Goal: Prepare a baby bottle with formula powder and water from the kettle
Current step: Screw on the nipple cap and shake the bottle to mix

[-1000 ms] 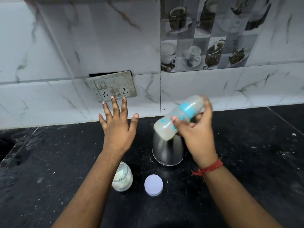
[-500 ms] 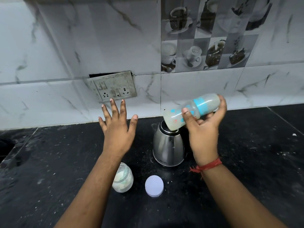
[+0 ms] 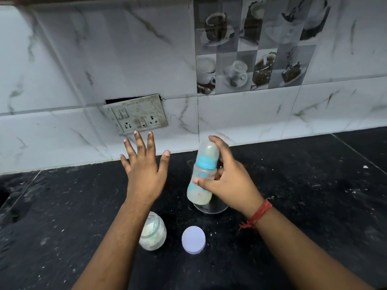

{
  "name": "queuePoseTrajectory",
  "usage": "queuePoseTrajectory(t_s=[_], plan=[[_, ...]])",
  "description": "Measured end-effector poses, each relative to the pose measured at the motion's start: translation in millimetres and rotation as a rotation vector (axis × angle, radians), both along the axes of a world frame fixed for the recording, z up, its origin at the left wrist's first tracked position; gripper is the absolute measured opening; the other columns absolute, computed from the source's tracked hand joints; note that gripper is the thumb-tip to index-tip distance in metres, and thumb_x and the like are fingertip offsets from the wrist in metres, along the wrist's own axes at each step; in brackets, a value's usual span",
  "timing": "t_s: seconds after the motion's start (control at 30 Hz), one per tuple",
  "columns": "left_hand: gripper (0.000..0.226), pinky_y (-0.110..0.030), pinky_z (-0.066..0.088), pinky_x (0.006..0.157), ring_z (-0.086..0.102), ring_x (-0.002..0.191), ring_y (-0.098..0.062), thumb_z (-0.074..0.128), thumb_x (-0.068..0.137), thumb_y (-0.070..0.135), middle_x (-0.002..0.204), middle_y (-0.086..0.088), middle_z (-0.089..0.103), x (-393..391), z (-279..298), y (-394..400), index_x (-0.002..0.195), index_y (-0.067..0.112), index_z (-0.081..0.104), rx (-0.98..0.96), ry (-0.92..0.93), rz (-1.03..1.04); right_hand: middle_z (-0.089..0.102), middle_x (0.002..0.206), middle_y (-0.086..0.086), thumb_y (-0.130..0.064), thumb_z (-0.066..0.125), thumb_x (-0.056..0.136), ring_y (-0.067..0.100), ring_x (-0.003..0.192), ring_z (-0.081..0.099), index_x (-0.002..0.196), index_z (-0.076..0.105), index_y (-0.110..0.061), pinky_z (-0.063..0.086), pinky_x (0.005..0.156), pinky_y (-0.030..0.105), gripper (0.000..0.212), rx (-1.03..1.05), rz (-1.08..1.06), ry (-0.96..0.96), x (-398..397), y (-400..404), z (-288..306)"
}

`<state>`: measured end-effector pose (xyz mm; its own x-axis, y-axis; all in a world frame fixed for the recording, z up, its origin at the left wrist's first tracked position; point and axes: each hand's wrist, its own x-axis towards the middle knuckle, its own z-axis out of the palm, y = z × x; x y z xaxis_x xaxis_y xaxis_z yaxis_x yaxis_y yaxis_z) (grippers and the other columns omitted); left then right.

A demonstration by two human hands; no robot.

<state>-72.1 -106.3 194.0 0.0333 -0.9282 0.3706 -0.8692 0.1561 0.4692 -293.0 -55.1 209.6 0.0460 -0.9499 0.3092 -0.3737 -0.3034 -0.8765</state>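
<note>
The right hand grasps the baby bottle in the air above the black counter, thumb across the front of the body and a fingertip on top of the clear cap. The bottle stands nearly upright, its long axis running from the milky base nearest the camera up to the capped end, which leans slightly right and toward the wall. It hides most of the steel kettle directly behind and below it. The left hand hovers released, fingers spread, holding nothing. A formula jar and its white lid sit apart on the counter.
</note>
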Motion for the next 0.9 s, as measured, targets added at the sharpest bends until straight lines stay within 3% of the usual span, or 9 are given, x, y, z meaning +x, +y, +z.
queuePoseTrajectory(t_s=[0.03, 0.2, 0.27, 0.37, 0.4, 0.53, 0.63, 0.77, 0.9], plan=[[0.079, -0.063, -0.008, 0.124, -0.024, 0.157, -0.030, 0.015, 0.100, 0.070, 0.172, -0.004, -0.016, -0.1, -0.4, -0.2, 0.165, 0.027, 0.004, -0.002, -0.001, -0.001, 0.065, 0.122, -0.015, -0.038, 0.088, 0.067, 0.009, 0.090, 0.075, 0.137, 0.029, -0.066, 0.062, 0.087, 0.042, 0.096, -0.005, -0.016, -0.003, -2.2, -1.3, -1.1], [0.079, -0.063, -0.006, 0.125, -0.023, 0.157, -0.031, 0.015, 0.098, 0.069, 0.173, -0.004, -0.015, -0.1, -4.7, 1.8, 0.165, 0.027, 0.004, 0.023, -0.006, 0.010, 0.063, 0.126, -0.003, -0.032, 0.084, 0.071, 0.017, 0.102, 0.074, 0.144, 0.028, -0.051, 0.061, 0.088, 0.033, 0.094, -0.232, -0.202, -0.571, -5.4, -7.8, 7.5], [0.080, -0.063, -0.006, 0.125, -0.023, 0.157, -0.031, 0.015, 0.098, 0.070, 0.173, -0.004, -0.015, -0.8, -5.3, 1.2, 0.165, 0.027, 0.004, 0.028, -0.002, 0.007, 0.063, 0.125, -0.006, -0.027, 0.084, 0.074, 0.018, 0.103, 0.073, 0.144, 0.025, -0.052, 0.060, 0.092, 0.039, 0.095, -0.228, -0.222, -0.502, -4.1, -6.6, 6.5], [0.081, -0.064, -0.006, 0.124, -0.023, 0.157, -0.031, 0.012, 0.098, 0.073, 0.173, -0.004, -0.015, -2.6, -5.5, -0.4, 0.165, 0.028, 0.004, 0.011, -0.004, 0.000, 0.064, 0.122, -0.015, -0.032, 0.088, 0.071, 0.011, 0.093, 0.074, 0.139, 0.026, -0.065, 0.061, 0.089, 0.043, 0.098, -0.053, -0.048, -0.013, -2.1, -2.7, 1.3], [0.082, -0.063, -0.005, 0.124, -0.023, 0.157, -0.030, 0.011, 0.097, 0.073, 0.173, -0.004, -0.014, -2.4, -5.3, -0.7, 0.165, 0.028, 0.004, 0.005, -0.005, -0.001, 0.064, 0.122, -0.018, -0.035, 0.088, 0.070, 0.009, 0.091, 0.074, 0.138, 0.026, -0.067, 0.061, 0.087, 0.040, 0.098, -0.040, -0.047, -0.001, -2.1, -2.1, -0.5], [0.082, -0.063, -0.006, 0.124, -0.022, 0.157, -0.031, 0.012, 0.098, 0.074, 0.173, -0.004, -0.014, -0.9, -5.6, -0.9, 0.165, 0.028, 0.004, 0.006, 0.007, 0.000, 0.063, 0.128, -0.007, -0.031, 0.086, 0.072, 0.013, 0.100, 0.075, 0.146, 0.024, -0.057, 0.061, 0.088, 0.034, 0.100, -0.166, -0.165, -0.452, -9.3, -4.2, 10.1], [0.081, -0.064, -0.005, 0.124, -0.022, 0.157, -0.031, 0.014, 0.097, 0.071, 0.173, -0.004, -0.014, -1.5, -5.1, -1.1, 0.165, 0.028, 0.005, 0.014, 0.011, -0.001, 0.063, 0.125, -0.004, -0.031, 0.086, 0.072, 0.017, 0.101, 0.075, 0.146, 0.021, -0.058, 0.060, 0.091, 0.038, 0.102, -0.169, -0.161, -0.469, -7.4, -4.2, 12.7], [0.082, -0.063, -0.006, 0.124, -0.022, 0.157, -0.030, 0.012, 0.097, 0.073, 0.173, -0.004, -0.014, -5.1, -5.2, -1.9, 0.165, 0.028, 0.004, 0.000, 0.006, -0.016, 0.069, 0.118, -0.012, -0.046, 0.086, 0.064, 0.016, 0.095, 0.076, 0.135, 0.029, -0.068, 0.061, 0.089, 0.045, 0.094, 0.036, 0.022, -0.159, 7.8, 1.0, 1.0], [0.083, -0.062, -0.006, 0.124, -0.022, 0.157, -0.030, 0.010, 0.096, 0.075, 0.173, -0.003, -0.015, -0.6, -7.8, -0.2, 0.165, 0.030, 0.003, 0.009, -0.005, -0.007, 0.072, 0.111, -0.005, -0.036, 0.088, 0.066, 0.018, 0.100, 0.075, 0.136, 0.033, -0.057, 0.062, 0.087, 0.048, 0.091, -0.024, -0.107, -0.524, -1.4, -7.3, 10.4]])
